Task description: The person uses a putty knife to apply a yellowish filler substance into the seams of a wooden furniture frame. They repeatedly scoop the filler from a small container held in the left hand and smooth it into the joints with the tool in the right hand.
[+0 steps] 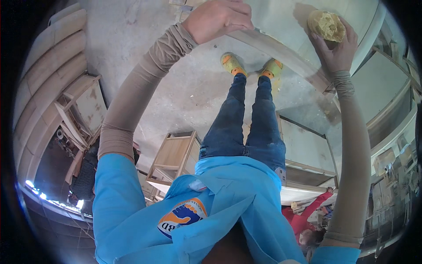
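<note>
My right hand (340,55) is wrapped around a round tub-like thing holding a lumpy, yellowish putty-like mass (327,26). It is above a large pale panel (281,15) and casts a shadow there. Near the top edge, my left hand (220,20) is closed, its fingers curled together beside the panel's wooden edge. Whatever the left fingers pinch, if anything, cannot be made out. Tan sleeves cover both forearms.
My feet in yellow clogs (231,64) stand on a grey floor (184,88) by the panel. Behind me are a wooden cabinet frame (176,152) and a white-panelled cabinet (307,147). A person in red (303,218) is at the lower right. Curved wooden pieces (52,53) line the left.
</note>
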`<action>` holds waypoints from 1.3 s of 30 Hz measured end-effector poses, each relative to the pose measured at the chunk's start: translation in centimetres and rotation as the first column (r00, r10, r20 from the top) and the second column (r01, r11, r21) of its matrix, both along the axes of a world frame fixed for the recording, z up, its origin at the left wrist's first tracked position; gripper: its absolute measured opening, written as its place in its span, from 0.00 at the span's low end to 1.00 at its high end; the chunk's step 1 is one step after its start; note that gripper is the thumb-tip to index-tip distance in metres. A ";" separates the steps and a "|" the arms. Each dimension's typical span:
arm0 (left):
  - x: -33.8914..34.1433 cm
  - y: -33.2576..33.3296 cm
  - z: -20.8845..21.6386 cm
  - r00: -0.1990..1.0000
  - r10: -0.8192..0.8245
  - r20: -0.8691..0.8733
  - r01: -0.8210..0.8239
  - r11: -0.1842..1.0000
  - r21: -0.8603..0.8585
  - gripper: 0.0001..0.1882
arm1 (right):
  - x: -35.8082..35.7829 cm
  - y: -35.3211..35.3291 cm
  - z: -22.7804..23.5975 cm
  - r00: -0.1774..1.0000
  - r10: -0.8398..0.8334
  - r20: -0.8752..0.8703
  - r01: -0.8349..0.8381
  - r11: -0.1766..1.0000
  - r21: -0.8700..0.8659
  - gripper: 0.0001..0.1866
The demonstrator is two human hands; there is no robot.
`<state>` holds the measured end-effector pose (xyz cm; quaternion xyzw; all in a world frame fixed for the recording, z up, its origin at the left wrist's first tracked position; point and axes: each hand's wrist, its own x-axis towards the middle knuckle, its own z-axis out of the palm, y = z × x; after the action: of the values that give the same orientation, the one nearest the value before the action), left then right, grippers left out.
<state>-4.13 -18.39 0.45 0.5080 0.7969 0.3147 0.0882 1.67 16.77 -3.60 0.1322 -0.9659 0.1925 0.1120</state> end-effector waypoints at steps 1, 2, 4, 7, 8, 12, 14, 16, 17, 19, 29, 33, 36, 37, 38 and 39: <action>-0.2 -0.1 -0.2 1.000 0.006 -0.020 -0.006 1.000 0.005 0.07 | -0.1 -0.1 -0.1 1.000 -0.006 -0.005 0.006 1.000 0.002 0.36; -0.3 0.0 -0.3 0.999 0.011 -0.039 -0.011 1.000 0.013 0.07 | 0.0 0.0 -0.1 1.000 -0.012 -0.009 0.012 1.000 0.006 0.36; 0.2 -0.1 -0.2 0.999 0.005 0.036 -0.005 1.000 0.008 0.08 | 0.1 -0.2 -0.1 1.000 -0.022 -0.006 0.022 1.000 -0.004 0.36; -0.2 -0.5 -0.1 0.993 -0.022 0.115 0.024 1.000 -0.017 0.07 | 0.2 0.2 -0.2 1.000 -0.023 0.000 0.023 1.000 0.003 0.36; -0.4 -0.8 -0.1 0.991 -0.030 0.134 0.034 0.999 -0.031 0.07 | 0.1 0.1 -0.2 1.000 -0.017 0.002 0.017 1.000 0.006 0.36; -0.6 -1.6 -0.4 0.997 -0.002 0.075 0.003 1.000 -0.009 0.07 | 0.1 -0.3 0.4 0.999 -0.032 0.024 0.031 0.999 0.009 0.37; -0.2 -1.7 -0.1 0.996 -0.025 0.080 0.028 0.999 -0.036 0.07 | 0.1 -0.3 0.1 0.999 -0.031 0.016 0.031 0.999 -0.007 0.37; -0.8 -1.7 0.0 0.996 -0.061 0.066 0.065 0.996 -0.057 0.08 | 0.2 -0.4 0.4 0.999 -0.032 0.024 0.032 0.999 -0.010 0.37; -1.1 -1.8 0.1 0.995 -0.083 0.059 0.087 0.994 -0.066 0.08 | 0.2 -0.6 0.6 0.999 -0.036 0.027 0.037 0.999 -0.010 0.37; -1.2 -1.7 0.0 0.999 -0.028 0.046 0.029 0.999 -0.019 0.09 | 0.1 0.0 0.1 0.999 -0.035 0.028 0.035 0.999 -0.007 0.37; -0.4 -1.3 -0.6 0.991 -0.065 -0.115 0.070 0.997 0.038 0.12 | 0.0 0.1 -0.1 1.000 -0.005 -0.009 0.005 1.000 0.004 0.36; -0.4 -1.5 -0.1 0.985 -0.125 -0.123 0.122 0.992 -0.032 0.13 | 0.2 -0.2 0.2 0.999 -0.039 0.032 0.038 0.999 0.038 0.34; -1.2 -1.5 0.3 0.984 -0.139 -0.108 0.137 0.990 -0.030 0.12 | 0.2 0.2 -0.1 0.999 -0.037 0.036 0.036 0.999 0.021 0.34; -1.5 -1.7 0.3 0.987 -0.129 -0.099 0.128 0.992 -0.008 0.12 | 0.1 0.1 -0.1 0.998 -0.045 0.043 0.045 0.999 0.009 0.34; -1.7 -1.8 0.3 0.989 -0.120 -0.089 0.122 0.992 0.014 0.12 | 0.2 -0.1 0.1 0.997 -0.055 0.051 0.055 0.998 -0.002 0.33; -1.8 -1.8 0.2 0.989 -0.115 -0.092 0.116 0.993 0.013 0.11 | 0.2 -0.3 0.3 0.996 -0.059 0.063 0.059 0.998 0.011 0.33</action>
<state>-5.90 -20.19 0.64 0.5679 0.7665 0.2928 0.0653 1.91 16.45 -3.28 0.0980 -0.9733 0.1889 0.0862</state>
